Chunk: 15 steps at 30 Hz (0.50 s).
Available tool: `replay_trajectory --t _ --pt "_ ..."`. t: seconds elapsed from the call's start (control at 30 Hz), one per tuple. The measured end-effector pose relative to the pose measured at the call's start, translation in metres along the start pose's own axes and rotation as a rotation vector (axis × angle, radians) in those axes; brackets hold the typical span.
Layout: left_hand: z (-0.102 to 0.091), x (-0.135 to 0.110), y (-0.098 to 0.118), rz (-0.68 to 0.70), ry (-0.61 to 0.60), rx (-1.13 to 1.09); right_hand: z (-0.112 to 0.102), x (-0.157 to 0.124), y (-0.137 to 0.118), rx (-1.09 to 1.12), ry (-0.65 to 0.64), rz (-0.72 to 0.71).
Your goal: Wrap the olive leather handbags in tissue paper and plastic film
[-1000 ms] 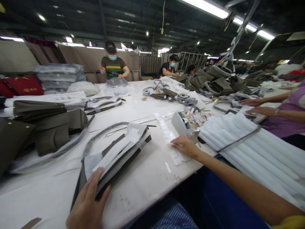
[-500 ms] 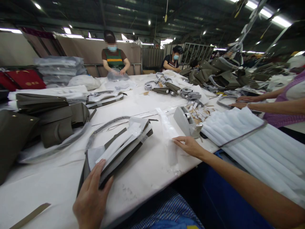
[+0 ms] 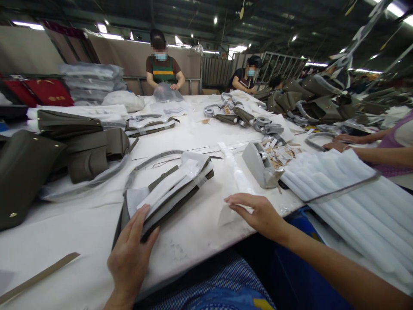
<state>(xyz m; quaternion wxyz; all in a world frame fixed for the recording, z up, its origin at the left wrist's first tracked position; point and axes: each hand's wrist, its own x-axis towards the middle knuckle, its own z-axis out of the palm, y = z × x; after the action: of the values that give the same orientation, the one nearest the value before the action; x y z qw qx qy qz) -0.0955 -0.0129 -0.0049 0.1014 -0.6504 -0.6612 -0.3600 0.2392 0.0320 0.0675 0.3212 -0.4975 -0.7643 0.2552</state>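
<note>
A dark olive handbag [image 3: 171, 202] lies on its side on the white table, its opening padded with white paper and its strap wrapped in grey. My left hand [image 3: 132, 247] is closed over the near end of the handbag, fingers on top and thumb on the close side. To the right, my right hand [image 3: 258, 213] pinches a thin clear plastic bag [image 3: 227, 215] between thumb and fingertips. More clear plastic [image 3: 237, 170] lies flat beyond that hand, beside a grey tape dispenser [image 3: 263, 165].
Several olive bags [image 3: 87, 150] are piled at the left. Rolled white padding bound with a band [image 3: 348, 206] sits at the right edge. Paper tags [image 3: 280, 153] lie behind the dispenser. Co-workers [image 3: 163, 73] stand across the table, and another person's arms [image 3: 358, 150] reach in from the right.
My right hand has drawn the clear plastic bag left and nearer to me, away from the dispenser. My left hand stays on the handbag. The view has shifted slightly.
</note>
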Motion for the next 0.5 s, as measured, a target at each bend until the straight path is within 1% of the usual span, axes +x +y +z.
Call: replay_trajectory --t 0.1,0.13,0.17,0.2,0.23,0.3,0.33,0.37,0.4,0.43,0.5 --pt "-0.001 0.0 -0.001 0.003 -0.015 -0.022 0.019 -0.011 -0.018 0.074 -0.34 -0.056" --pt "-0.001 0.0 -0.001 0.005 -0.019 -0.03 0.024 -0.014 -0.02 0.086 -0.434 -0.081" --pt "-0.001 0.0 -0.001 0.005 -0.021 -0.037 0.029 -0.017 -0.02 0.087 -0.484 -0.095" --pt "-0.002 0.0 -0.001 0.003 -0.019 -0.044 0.032 -0.019 -0.018 0.074 -0.478 -0.094" --pt "-0.002 0.0 -0.001 0.0 -0.017 -0.05 0.035 -0.02 -0.016 0.049 -0.416 -0.081" --pt "-0.002 0.0 -0.001 -0.007 -0.014 -0.06 0.041 -0.021 -0.009 -0.031 -0.22 -0.049" --pt "-0.002 0.001 -0.001 -0.011 -0.011 -0.062 0.045 -0.021 -0.005 -0.082 -0.146 -0.047" --pt "-0.002 0.001 -0.001 -0.012 -0.008 -0.064 0.049 -0.019 -0.002 -0.137 -0.109 -0.054" --pt "-0.002 0.001 -0.001 -0.011 -0.007 -0.069 0.055 -0.016 0.002 -0.194 -0.105 -0.068" --pt "-0.002 0.001 -0.001 -0.009 -0.005 -0.076 0.063 -0.013 0.005 -0.247 -0.128 -0.086" --pt "-0.002 0.001 -0.001 -0.009 0.006 -0.097 0.078 -0.003 0.01 -0.33 -0.205 -0.12"
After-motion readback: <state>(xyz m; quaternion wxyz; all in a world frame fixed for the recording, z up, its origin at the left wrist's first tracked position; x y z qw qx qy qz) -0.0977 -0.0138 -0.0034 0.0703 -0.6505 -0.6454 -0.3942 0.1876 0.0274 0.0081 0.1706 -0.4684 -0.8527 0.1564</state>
